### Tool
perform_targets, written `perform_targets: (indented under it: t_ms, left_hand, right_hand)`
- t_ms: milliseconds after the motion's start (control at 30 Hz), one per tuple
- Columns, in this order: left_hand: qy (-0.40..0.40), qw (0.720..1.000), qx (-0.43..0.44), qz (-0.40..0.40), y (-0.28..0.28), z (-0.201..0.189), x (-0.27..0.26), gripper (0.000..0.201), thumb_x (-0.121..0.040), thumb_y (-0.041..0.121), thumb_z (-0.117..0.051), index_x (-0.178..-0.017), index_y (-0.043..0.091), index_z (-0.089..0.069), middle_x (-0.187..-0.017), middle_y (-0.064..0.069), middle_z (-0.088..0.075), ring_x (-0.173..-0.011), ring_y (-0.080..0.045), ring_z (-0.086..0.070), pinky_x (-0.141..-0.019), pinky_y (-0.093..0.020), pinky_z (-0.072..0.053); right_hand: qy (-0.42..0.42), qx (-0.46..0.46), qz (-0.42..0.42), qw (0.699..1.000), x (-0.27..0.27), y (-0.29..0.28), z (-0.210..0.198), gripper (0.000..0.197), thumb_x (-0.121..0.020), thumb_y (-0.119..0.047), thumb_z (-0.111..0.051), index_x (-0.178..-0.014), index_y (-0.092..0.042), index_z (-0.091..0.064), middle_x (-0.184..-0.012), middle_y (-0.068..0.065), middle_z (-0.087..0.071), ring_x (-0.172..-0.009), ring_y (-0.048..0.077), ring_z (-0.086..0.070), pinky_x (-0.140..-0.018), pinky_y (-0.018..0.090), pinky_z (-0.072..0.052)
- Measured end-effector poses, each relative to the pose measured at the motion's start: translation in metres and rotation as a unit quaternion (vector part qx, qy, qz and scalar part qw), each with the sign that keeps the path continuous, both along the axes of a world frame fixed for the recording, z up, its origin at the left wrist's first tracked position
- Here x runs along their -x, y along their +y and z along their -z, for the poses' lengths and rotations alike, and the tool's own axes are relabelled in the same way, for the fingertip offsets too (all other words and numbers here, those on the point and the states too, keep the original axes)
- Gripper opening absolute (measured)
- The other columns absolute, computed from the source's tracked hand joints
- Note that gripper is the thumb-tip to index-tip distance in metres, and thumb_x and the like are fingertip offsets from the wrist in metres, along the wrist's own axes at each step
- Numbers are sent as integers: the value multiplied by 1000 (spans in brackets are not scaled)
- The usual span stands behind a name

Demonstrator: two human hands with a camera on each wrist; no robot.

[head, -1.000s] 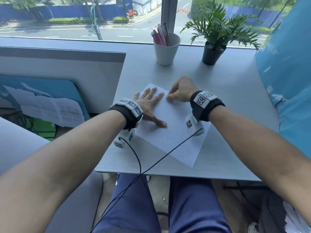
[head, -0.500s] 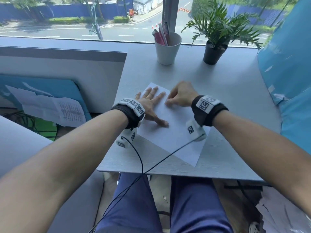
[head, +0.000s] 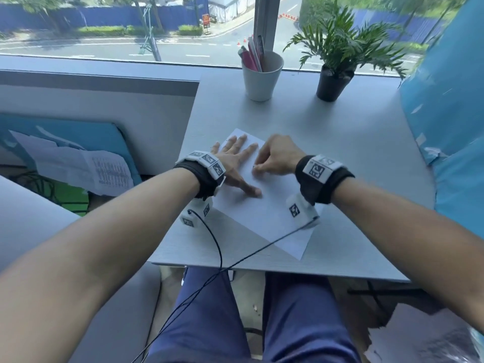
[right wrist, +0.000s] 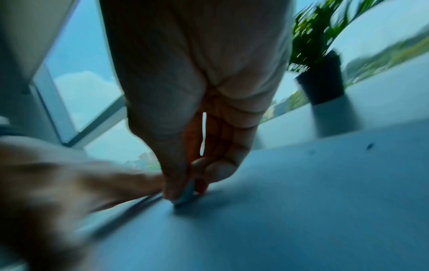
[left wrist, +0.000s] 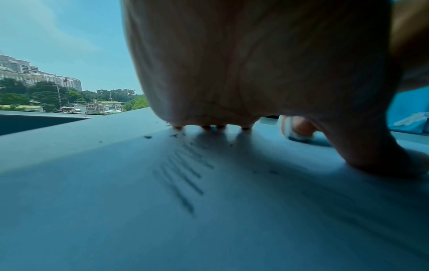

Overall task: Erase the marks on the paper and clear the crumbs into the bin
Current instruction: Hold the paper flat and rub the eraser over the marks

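A white sheet of paper (head: pixel 264 213) lies slanted on the grey table (head: pixel 353 158). My left hand (head: pixel 237 158) presses flat on its far left part, fingers spread and straight. In the left wrist view, pencil marks (left wrist: pixel 185 176) run under the palm and dark crumbs (left wrist: pixel 148 137) lie near the fingertips. My right hand (head: pixel 275 161) is curled beside the left one and pinches a small eraser (right wrist: pixel 187 194) against the paper. The right wrist view is blurred by motion. No bin shows in any view.
At the table's far side stand a white cup (head: pixel 262 77) with pens and a potted plant (head: pixel 334 61). Blue plastic (head: pixel 450 121) covers something on the right. Cables (head: pixel 217 247) hang from the wrist cameras over the front edge. Papers (head: pixel 78 166) lie down at the left.
My right hand has slid a little toward me along the paper while gripping the eraser. The left hand stays pressed flat on the sheet.
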State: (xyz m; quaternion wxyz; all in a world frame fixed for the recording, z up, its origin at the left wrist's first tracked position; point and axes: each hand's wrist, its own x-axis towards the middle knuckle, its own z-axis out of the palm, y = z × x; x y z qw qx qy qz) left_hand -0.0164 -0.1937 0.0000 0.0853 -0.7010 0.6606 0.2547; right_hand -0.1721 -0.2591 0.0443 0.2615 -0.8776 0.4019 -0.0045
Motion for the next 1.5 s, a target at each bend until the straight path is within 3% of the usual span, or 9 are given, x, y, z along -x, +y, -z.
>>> perform_targets:
  t_ms: [100,233,367,567,833,1033,1233,1367,1500]
  left_hand:
    - [1,1000,-1,-7,1,0,1,146,-41,98,-58,-152,41,19,-158,8,32,-145,-16,30,-118,-50,16]
    - [-4,1000,11,11,0,1,-2,147,-40,98,-57,-152,39,20,-159,6,32,-146,-18,30,-118,-51,16]
    - [-4,1000,1,-1,1,1,1,146,-40,98,-56,-152,42,19,-158,8,33,-145,-16,30,-118,-50,15]
    - [-10,1000,13,22,1,3,-2,147,-39,100,-53,-153,41,18,-159,8,32,-145,-16,31,-118,-50,16]
    - [-77,995,40,44,6,-1,-2,116,-64,98,-33,-155,39,11,-163,5,20,-150,-19,18,-115,-51,21]
    - [-202,973,99,-41,23,-10,3,103,-87,81,-20,-157,7,-6,-165,-7,12,-151,-24,14,-116,-51,20]
    - [-25,978,46,202,41,-3,62,91,-94,70,-30,-158,18,8,-164,0,16,-150,-16,15,-121,-43,10]
    - [-14,990,50,133,10,-3,44,86,-95,68,-30,-158,22,8,-164,2,15,-151,-16,12,-122,-46,6]
    - [-139,989,7,-52,-11,-10,6,99,-90,78,-22,-157,12,9,-164,-4,14,-152,-22,9,-120,-45,9]
  right_hand:
    - [-36,5,90,995,0,-17,4,17,-70,-24,-83,-82,-13,-80,-63,-7,-67,-50,-7,-59,-68,18,-50]
    - [-5,-19,-35,999,2,10,4,12,-69,-21,-82,-78,-13,-80,-69,-4,-72,-54,-4,-60,-57,10,-47]
    - [-57,-11,88,994,5,-17,8,16,-68,-24,-84,-80,-15,-80,-67,-5,-70,-56,-3,-61,-70,20,-54]
    - [-47,-42,15,998,20,4,9,13,-69,-23,-84,-78,-15,-79,-61,-11,-66,-48,-8,-56,-60,12,-43]
    - [9,-52,110,992,86,-7,12,11,-74,-21,-78,-81,-13,-77,-80,3,-74,-68,13,-64,-63,19,-51]
    - [7,-58,127,990,82,-9,15,10,-74,-21,-80,-82,-16,-76,-86,4,-71,-77,16,-63,-67,21,-45]
    - [19,-65,127,990,81,-10,16,9,-73,-24,-80,-77,-20,-73,-85,4,-71,-68,14,-63,-64,20,-45]
    - [17,-79,128,988,81,-13,16,9,-73,-24,-81,-76,-20,-74,-85,4,-70,-67,16,-64,-63,23,-50]
    - [15,-83,128,988,81,-13,16,7,-74,-22,-81,-75,-20,-74,-83,2,-70,-66,12,-62,-61,21,-48]
